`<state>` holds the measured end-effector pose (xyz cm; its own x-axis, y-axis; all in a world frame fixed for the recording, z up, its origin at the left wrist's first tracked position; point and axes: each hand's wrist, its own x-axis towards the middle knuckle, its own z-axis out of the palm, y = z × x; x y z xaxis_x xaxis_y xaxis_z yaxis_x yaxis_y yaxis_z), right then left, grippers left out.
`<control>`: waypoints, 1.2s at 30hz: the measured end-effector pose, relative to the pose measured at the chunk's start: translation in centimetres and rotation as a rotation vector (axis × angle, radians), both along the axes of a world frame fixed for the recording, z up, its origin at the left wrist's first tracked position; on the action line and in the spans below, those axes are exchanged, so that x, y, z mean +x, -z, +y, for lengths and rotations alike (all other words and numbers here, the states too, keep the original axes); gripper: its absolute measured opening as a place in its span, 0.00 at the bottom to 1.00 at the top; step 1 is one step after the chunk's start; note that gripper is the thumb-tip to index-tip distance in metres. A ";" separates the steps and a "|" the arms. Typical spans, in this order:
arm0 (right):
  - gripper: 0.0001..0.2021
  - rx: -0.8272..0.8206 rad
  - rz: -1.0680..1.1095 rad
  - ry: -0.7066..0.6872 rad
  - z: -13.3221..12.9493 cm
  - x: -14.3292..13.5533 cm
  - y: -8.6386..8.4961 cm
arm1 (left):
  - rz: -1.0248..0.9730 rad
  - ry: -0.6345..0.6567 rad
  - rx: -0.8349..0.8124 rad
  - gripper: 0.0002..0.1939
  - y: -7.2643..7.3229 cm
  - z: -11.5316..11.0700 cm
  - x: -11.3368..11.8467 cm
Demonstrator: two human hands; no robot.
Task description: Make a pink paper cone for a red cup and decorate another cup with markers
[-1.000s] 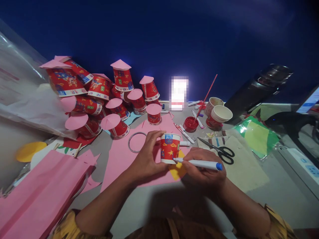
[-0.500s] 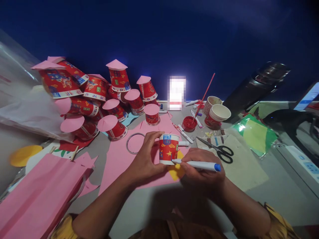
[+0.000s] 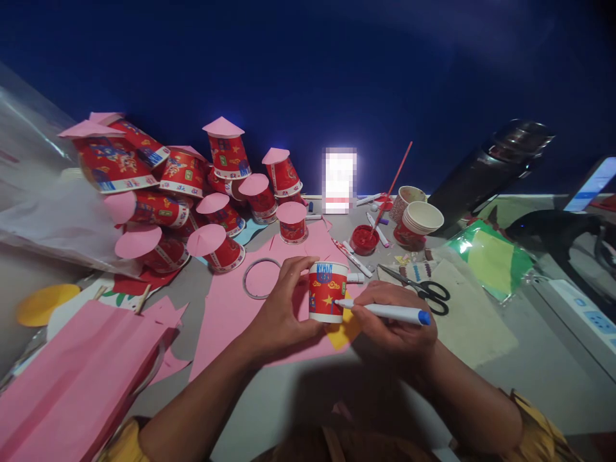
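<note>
Your left hand (image 3: 279, 314) grips the cup (image 3: 326, 290) mid-frame; your right hand (image 3: 407, 337), pinching the marker (image 3: 394, 312), has risen, likely for another stroke.

Passage: bare grey tabletop (image 3: 262, 410), lower centre of frame, between the forearms (image 3: 206, 378); second stretch, lower right, beyond the right one.
Blocked, centre: left hand (image 3: 283, 314) and right hand (image 3: 404, 337) about a red cup (image 3: 321, 295).
Blocked, upper left: pink-topped cups (image 3: 180, 174), heaped.
Blocked, lower left: pink paper bag (image 3: 86, 378).
Blocked, right of centre: scissors (image 3: 423, 292); above them, paint pot (image 3: 364, 242) with slanting brush (image 3: 397, 183), cup stack (image 3: 410, 235).
Blocked, upper right: leaning black flask (image 3: 481, 176).
Right edge: power strip (image 3: 584, 314).
</note>
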<state>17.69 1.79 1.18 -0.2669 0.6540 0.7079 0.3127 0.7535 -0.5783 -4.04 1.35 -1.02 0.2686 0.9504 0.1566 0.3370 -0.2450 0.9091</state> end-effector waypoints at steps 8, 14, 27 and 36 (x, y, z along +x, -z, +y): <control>0.07 0.044 -0.018 0.004 0.0 -0.1 0.1 | -0.013 0.018 -0.007 0.43 0.3 0.0 0.0; 0.07 0.006 0.019 0.041 0.2 0.4 -0.3 | -0.021 0.022 -0.025 0.43 0.1 0.1 0.1; 0.06 -0.015 0.025 0.032 0.2 0.3 -0.4 | -0.006 0.022 -0.020 0.43 0.0 0.2 0.1; 0.06 -0.033 -0.023 0.018 0.2 0.5 -0.3 | -0.020 0.028 -0.016 0.41 0.1 0.1 0.1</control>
